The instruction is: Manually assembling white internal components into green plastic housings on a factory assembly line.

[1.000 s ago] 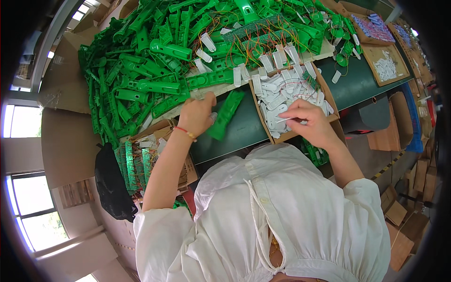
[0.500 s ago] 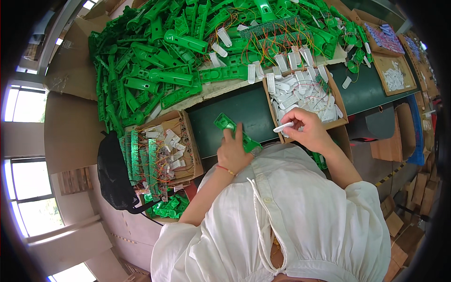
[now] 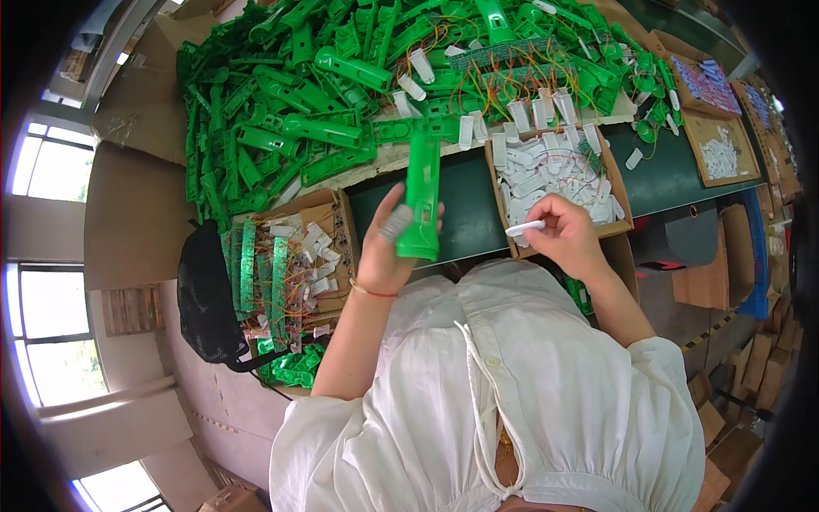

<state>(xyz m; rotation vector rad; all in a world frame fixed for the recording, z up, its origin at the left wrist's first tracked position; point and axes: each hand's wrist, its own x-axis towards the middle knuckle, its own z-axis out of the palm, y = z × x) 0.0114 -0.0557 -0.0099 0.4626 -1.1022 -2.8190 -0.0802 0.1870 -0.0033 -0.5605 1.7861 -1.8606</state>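
Observation:
A long green plastic housing (image 3: 421, 192) rests upright in my left hand (image 3: 386, 247), with the thumb on its left side and fingertips showing at its right edge. Its wider end is toward me. Between thumb and fingers, my right hand (image 3: 565, 236) pinches a small white plastic piece (image 3: 525, 228). That hand is over the near edge of a cardboard box (image 3: 629, 213) filled with similar white pieces (image 3: 554, 175). The two held parts are apart from each other.
Green housings (image 3: 290, 94) are heaped at the back. Wired circuit boards (image 3: 512, 64) lie on the heap. A box (image 3: 351, 235) at left holds more boards and white pieces, beside a black mesh bag (image 3: 205, 299). At right stands a tray (image 3: 725, 154) with small white parts.
My left hand has turned over and moved left, swinging the green housing from slanted to upright and raising it. My right hand has shifted slightly right, still with the white piece.

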